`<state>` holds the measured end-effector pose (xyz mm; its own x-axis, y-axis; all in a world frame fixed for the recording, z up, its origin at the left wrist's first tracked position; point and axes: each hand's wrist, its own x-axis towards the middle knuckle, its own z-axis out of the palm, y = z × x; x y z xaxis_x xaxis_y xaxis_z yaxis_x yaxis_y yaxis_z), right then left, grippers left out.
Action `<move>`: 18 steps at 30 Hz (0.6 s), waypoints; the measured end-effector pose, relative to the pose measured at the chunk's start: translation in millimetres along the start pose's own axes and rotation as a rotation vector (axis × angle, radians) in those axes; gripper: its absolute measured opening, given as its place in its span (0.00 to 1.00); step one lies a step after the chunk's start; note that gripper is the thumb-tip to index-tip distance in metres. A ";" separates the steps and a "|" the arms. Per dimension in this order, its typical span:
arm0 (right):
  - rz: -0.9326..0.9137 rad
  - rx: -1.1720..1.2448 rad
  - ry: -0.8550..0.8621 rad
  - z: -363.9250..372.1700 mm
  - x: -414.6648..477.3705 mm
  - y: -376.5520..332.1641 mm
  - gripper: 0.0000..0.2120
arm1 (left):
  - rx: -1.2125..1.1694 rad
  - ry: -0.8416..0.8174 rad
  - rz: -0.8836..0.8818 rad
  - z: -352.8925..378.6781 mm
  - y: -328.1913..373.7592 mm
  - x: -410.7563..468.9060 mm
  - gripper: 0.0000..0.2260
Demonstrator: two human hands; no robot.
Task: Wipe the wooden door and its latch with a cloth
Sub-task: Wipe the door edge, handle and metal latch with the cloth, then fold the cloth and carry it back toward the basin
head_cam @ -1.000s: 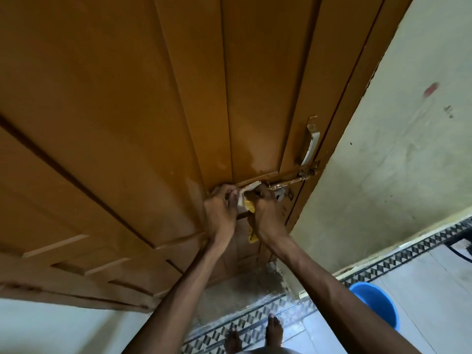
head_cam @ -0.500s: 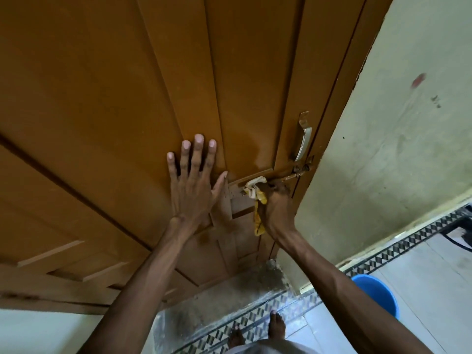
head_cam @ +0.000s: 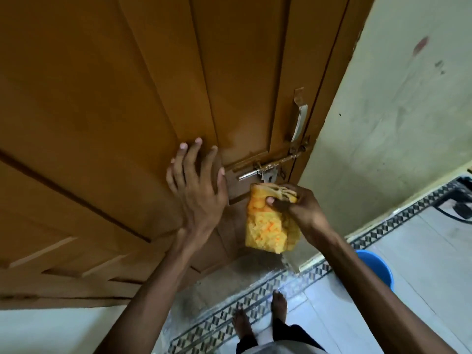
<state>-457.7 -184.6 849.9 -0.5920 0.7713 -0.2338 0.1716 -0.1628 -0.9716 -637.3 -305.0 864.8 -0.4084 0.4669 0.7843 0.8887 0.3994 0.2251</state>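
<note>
Hands (head_cam: 196, 185) over half-hidden cloth (head_cam: 265, 226)

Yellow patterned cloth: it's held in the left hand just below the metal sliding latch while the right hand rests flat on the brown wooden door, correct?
Hands are swapped. In the head view the right hand grips the yellow patterned cloth below the metal sliding latch; the left hand rests flat on the brown wooden door.

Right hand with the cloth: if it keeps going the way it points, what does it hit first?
The right hand points up toward the door, so probably the latch just above the cloth. Depth is unclear in this one view; it could meet the door panel first.
</note>
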 end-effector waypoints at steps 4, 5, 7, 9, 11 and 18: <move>0.272 0.500 -0.081 -33.4 -33.1 21.7 0.27 | -0.639 -0.607 -0.529 -11.7 46.6 -41.5 0.11; 0.293 0.540 -0.065 -41.9 -40.6 26.4 0.31 | -0.813 -0.819 -0.754 -12.6 60.6 -49.4 0.15; 0.329 0.553 -0.029 -57.7 -53.6 33.5 0.33 | -1.094 -1.070 -1.095 -10.8 84.9 -66.3 0.18; 0.392 0.508 0.034 -78.6 -64.8 39.5 0.24 | -1.184 -1.098 -1.198 -8.7 112.7 -87.1 0.11; 0.475 0.435 0.024 -102.6 -75.5 45.7 0.19 | -1.139 -0.995 -1.222 -6.8 142.0 -103.3 0.05; 0.538 0.390 -0.009 -193.2 -105.9 77.6 0.26 | -1.089 -0.931 -1.196 10.0 242.5 -143.6 0.08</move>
<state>-229.6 -160.0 806.2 -0.5101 0.5155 -0.6885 0.1480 -0.7359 -0.6607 -365.2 -267.2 801.0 -0.4715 0.7319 -0.4919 -0.3467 0.3590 0.8665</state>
